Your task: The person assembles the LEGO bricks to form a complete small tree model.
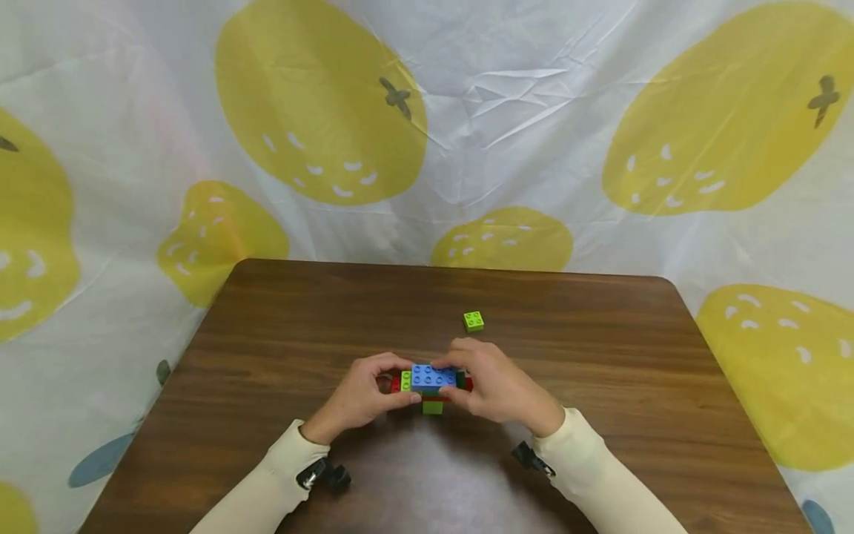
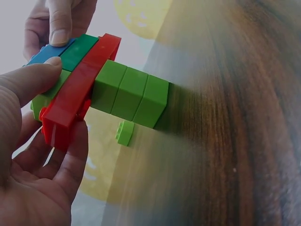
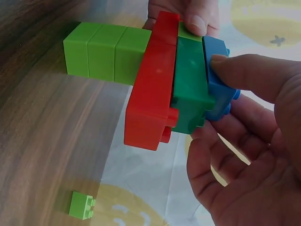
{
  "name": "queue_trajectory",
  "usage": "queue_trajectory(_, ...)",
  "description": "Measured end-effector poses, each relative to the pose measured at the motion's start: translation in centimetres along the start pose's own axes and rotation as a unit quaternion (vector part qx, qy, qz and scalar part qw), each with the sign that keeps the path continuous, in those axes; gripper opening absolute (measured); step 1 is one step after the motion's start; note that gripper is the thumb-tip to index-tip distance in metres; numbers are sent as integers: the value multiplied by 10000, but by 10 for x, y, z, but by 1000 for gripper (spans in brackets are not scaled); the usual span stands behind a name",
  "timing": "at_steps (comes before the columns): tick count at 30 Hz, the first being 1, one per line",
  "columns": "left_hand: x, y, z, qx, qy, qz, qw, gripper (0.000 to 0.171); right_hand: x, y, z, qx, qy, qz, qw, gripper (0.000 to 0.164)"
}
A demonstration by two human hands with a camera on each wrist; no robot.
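A toy-brick build stands on the table in the middle of the head view. Its stem is a column of light green bricks (image 2: 129,92), topped by a long red layer (image 2: 77,89). On the red sit a dark green brick (image 3: 190,75) and a light green brick (image 1: 405,381). Uppermost lies a blue brick (image 1: 434,377); whether it is fully seated I cannot tell. My right hand (image 1: 490,382) pinches the blue brick between thumb and fingers. At the build's left end, my left hand (image 1: 363,393) grips it, thumb against the light green brick.
One loose light green brick (image 1: 474,321) lies beyond the build, toward the back of the brown wooden table (image 1: 600,348). Behind the table hangs a white cloth (image 1: 514,96) with yellow fruit prints. A small dark device (image 1: 323,473) is strapped to each wrist.
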State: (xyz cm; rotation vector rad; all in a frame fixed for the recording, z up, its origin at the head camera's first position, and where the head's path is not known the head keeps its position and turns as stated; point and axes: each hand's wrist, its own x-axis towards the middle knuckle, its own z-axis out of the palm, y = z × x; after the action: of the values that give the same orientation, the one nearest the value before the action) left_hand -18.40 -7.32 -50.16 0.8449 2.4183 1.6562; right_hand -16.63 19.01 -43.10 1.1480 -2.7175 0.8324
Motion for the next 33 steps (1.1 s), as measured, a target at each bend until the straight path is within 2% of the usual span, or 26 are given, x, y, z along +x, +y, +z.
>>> queue_trajectory(10, -1, 1, -1, 25, -85, 24, 10000, 42, 2, -6, 3, -397, -29, 11, 9992, 30)
queue_trajectory(17, -4, -3, 0, 39, 22, 172, 9998, 38, -1, 2, 6, 138, 134, 95, 9998, 37)
queue_trajectory(22, -3, -3, 0, 188, 76, 272, 9994, 35, -2, 5, 5, 233, 147, 27, 9996, 39)
queue_trajectory(27, -2, -2, -2, 278, 131, 303, 9991, 34, 1, 9, 3, 462, 66, -37, 9989, 36)
queue_trajectory(33, 0, -1, -2, 163, 133, 380, 9991, 35, 4, 17, -1, 836, 164, 233, 9961, 27)
